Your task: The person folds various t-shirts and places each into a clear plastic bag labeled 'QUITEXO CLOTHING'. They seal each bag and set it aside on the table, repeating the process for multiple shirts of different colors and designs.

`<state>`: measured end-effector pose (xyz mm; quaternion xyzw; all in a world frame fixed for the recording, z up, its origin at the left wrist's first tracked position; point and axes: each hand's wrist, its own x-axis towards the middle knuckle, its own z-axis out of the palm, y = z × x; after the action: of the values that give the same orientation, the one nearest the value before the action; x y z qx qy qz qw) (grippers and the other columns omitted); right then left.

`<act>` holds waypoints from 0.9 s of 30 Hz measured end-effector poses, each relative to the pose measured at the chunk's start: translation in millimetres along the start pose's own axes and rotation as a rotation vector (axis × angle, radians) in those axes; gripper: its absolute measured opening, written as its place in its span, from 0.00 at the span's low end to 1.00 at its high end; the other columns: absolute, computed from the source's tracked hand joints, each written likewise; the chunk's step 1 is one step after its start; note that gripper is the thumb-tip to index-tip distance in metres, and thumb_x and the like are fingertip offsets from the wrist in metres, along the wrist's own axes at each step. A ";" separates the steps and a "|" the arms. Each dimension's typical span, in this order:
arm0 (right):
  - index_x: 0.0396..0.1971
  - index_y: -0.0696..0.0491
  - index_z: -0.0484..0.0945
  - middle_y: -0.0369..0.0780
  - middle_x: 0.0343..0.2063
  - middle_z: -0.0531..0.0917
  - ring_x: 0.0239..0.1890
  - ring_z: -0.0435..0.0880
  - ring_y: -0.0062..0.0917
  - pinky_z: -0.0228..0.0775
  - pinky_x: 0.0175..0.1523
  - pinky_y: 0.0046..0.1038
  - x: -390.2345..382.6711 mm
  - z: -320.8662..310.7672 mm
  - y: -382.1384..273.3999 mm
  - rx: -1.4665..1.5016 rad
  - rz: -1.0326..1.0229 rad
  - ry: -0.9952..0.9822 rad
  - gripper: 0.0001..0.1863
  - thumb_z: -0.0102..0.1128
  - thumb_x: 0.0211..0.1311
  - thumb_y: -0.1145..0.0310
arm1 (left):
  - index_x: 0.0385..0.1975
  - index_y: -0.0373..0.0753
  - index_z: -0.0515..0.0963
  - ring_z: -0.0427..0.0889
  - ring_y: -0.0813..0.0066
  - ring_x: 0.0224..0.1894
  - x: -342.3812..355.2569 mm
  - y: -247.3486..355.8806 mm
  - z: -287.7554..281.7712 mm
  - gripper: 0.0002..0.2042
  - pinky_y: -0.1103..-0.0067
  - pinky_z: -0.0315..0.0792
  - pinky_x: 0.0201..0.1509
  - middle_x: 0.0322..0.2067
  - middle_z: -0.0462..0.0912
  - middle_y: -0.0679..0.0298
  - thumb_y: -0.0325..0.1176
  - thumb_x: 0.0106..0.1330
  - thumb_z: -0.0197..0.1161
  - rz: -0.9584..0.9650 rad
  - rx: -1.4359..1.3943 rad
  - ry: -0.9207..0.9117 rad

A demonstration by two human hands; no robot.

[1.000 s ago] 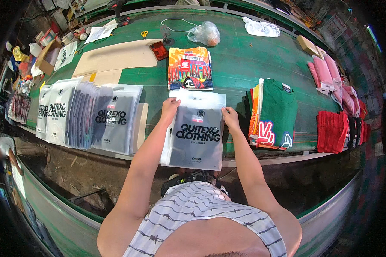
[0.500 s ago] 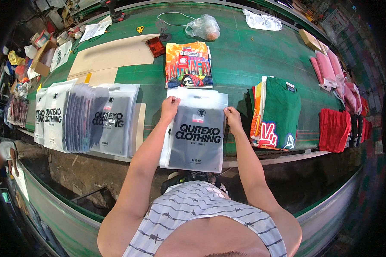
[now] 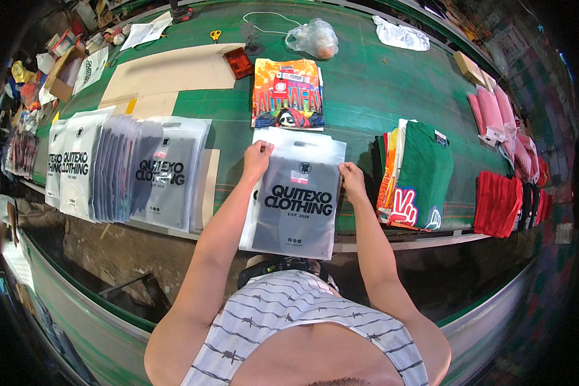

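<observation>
A frosted white plastic garment bag (image 3: 289, 225) with dark printing and a dark folded garment inside lies in front of me at the table's near edge, over another white bag. My left hand (image 3: 257, 157) pinches its upper left edge; my right hand (image 3: 350, 177) pinches its upper right edge. Just beyond lies a stack of orange printed shirts (image 3: 287, 90). On the left stand many filled bags (image 3: 167, 183) in an overlapping row. To the right is a pile of folded shirts (image 3: 418, 170), the top one green.
The green table (image 3: 373, 83) holds cardboard sheets (image 3: 148, 77), yellow scissors (image 3: 215, 35), a crumpled plastic bag (image 3: 309, 38), pink bundles (image 3: 495, 116), red garments (image 3: 495, 199) and clutter (image 3: 71, 67) at the back left. A partly visible person (image 3: 6, 222) is at the far left.
My hands and the held bag have shifted slightly to the right, still in the same grip. The view of the table has moved a little.
</observation>
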<state>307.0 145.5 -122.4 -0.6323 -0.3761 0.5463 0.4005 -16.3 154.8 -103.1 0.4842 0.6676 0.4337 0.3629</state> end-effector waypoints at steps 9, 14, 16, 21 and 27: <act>0.41 0.56 0.80 0.35 0.27 0.80 0.29 0.78 0.24 0.71 0.35 0.29 -4.7 1.6 -9.8 -0.141 -0.063 0.118 0.10 0.64 0.68 0.66 | 0.30 0.33 0.81 0.71 0.82 0.29 -5.1 -5.5 1.0 0.11 0.79 0.66 0.34 0.25 0.79 0.71 0.35 0.68 0.69 -0.096 -0.150 0.033; 0.56 0.56 0.73 0.51 0.52 0.79 0.59 0.76 0.46 0.67 0.65 0.43 -15.6 51.5 -56.3 -0.702 -0.901 0.449 0.29 0.72 0.52 0.73 | 0.31 0.33 0.82 0.72 0.82 0.30 -4.6 -12.0 -7.4 0.10 0.79 0.67 0.36 0.25 0.80 0.70 0.34 0.69 0.68 -0.116 -0.281 -0.043; 0.63 0.53 0.69 0.51 0.62 0.72 0.67 0.66 0.48 0.59 0.71 0.44 -12.8 79.3 -82.2 -0.716 -0.940 0.203 0.39 0.74 0.47 0.72 | 0.32 0.33 0.83 0.71 0.83 0.30 -9.1 2.0 -14.0 0.09 0.80 0.67 0.37 0.25 0.79 0.72 0.33 0.70 0.66 -0.113 -0.277 -0.105; 0.67 0.50 0.68 0.50 0.57 0.79 0.63 0.74 0.46 0.65 0.69 0.41 -5.8 155.0 -143.5 -1.037 -0.871 -0.328 0.47 0.77 0.41 0.71 | 0.37 0.34 0.84 0.72 0.84 0.33 -14.7 -3.6 -12.9 0.08 0.82 0.66 0.39 0.28 0.79 0.72 0.30 0.74 0.61 -0.149 -0.466 -0.139; 0.65 0.52 0.73 0.52 0.49 0.86 0.51 0.85 0.47 0.78 0.58 0.38 35.7 189.8 -140.9 -1.048 -0.641 -0.705 0.48 0.77 0.34 0.66 | 0.46 0.35 0.79 0.72 0.84 0.35 -11.8 -19.6 -7.2 0.06 0.82 0.67 0.42 0.35 0.79 0.72 0.28 0.74 0.61 -0.009 -0.522 -0.072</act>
<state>117.7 252.1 -22.7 -0.3852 -0.8645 0.3206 0.0387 -26.2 138.7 -118.0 0.3862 0.5220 0.5719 0.5013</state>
